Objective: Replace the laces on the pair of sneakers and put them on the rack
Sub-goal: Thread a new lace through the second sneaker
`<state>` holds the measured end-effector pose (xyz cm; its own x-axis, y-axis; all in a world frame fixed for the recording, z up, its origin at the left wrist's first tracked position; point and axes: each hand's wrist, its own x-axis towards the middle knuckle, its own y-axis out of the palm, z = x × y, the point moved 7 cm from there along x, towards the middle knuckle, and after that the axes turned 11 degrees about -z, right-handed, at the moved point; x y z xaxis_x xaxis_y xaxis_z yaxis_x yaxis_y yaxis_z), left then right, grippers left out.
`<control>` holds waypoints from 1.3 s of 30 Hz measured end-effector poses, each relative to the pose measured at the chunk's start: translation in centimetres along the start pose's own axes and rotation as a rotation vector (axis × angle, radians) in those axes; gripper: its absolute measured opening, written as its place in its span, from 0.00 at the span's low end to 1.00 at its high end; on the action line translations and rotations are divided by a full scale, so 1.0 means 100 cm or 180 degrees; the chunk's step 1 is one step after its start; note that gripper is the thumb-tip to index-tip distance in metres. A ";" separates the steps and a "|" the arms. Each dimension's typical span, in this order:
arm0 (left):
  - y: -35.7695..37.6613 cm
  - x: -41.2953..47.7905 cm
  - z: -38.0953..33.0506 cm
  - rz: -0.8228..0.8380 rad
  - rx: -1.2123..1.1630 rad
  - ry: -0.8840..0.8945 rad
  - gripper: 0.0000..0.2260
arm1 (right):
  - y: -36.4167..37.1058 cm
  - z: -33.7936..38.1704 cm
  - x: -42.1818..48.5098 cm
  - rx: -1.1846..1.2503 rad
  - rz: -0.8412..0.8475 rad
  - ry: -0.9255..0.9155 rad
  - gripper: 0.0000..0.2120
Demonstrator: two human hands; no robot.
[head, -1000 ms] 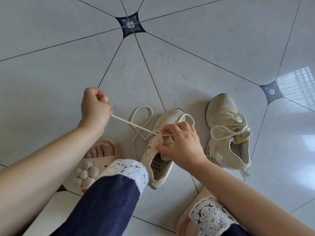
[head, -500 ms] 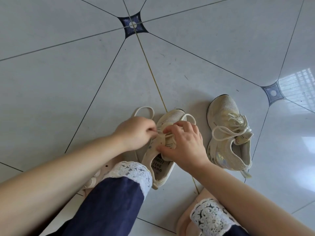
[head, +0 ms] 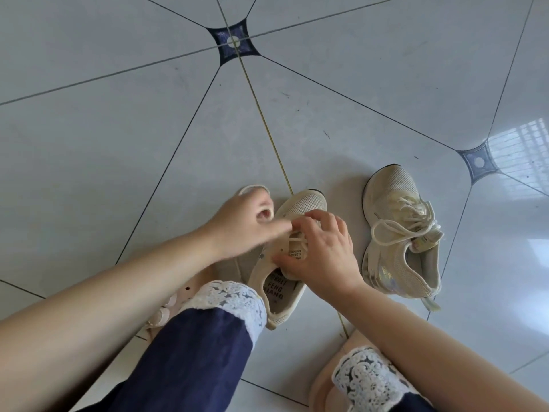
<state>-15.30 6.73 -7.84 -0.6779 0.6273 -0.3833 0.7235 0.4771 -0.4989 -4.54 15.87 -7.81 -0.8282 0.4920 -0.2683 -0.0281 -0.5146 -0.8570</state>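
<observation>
Head | left hand (head: 246, 224) back at sneaker (head: 306, 201), blurred, grip unclear | right hand (head: 323, 251) still grips sneaker

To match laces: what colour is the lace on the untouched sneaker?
Cream lace on the beige sneaker; clearest in the head view.

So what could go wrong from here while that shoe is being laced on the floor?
The slack lace loop lying on the tiles beyond the left hand could snag or tangle when it is pulled through. That hand shows as a blur, so a rushed pull might slip off the lace or skip an eyelet. Only the right hand holds the half-laced sneaker, so a hard tug could tip it.
</observation>
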 end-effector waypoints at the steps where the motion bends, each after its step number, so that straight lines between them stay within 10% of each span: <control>1: 0.010 -0.004 -0.007 0.0192 0.0677 0.0474 0.09 | 0.000 0.001 0.000 0.0002 -0.0029 -0.0014 0.24; 10: -0.011 0.009 0.017 0.0257 0.1705 0.0572 0.05 | 0.003 0.006 0.000 -0.0109 0.0061 -0.0166 0.20; 16: -0.045 -0.004 0.068 -0.0866 -0.0664 -0.1241 0.09 | 0.002 0.003 -0.001 0.0022 0.0109 -0.0103 0.21; 21: -0.004 -0.014 0.032 0.0026 -0.3647 -0.1822 0.10 | 0.001 -0.002 -0.003 0.0393 0.0085 0.0110 0.35; 34: -0.029 0.003 0.031 -0.0279 0.0258 -0.0311 0.10 | 0.005 -0.013 -0.009 0.0691 -0.0023 0.0369 0.30; 39: -0.039 0.002 0.026 -0.0579 0.0467 -0.0032 0.07 | -0.006 -0.020 -0.005 0.0766 -0.0321 0.0371 0.26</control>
<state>-18.65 3.42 -7.97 -0.7971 0.5328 -0.2840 0.5632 0.4866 -0.6679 -2.98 17.35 -7.99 -0.7450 0.6194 -0.2477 -0.2506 -0.6040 -0.7566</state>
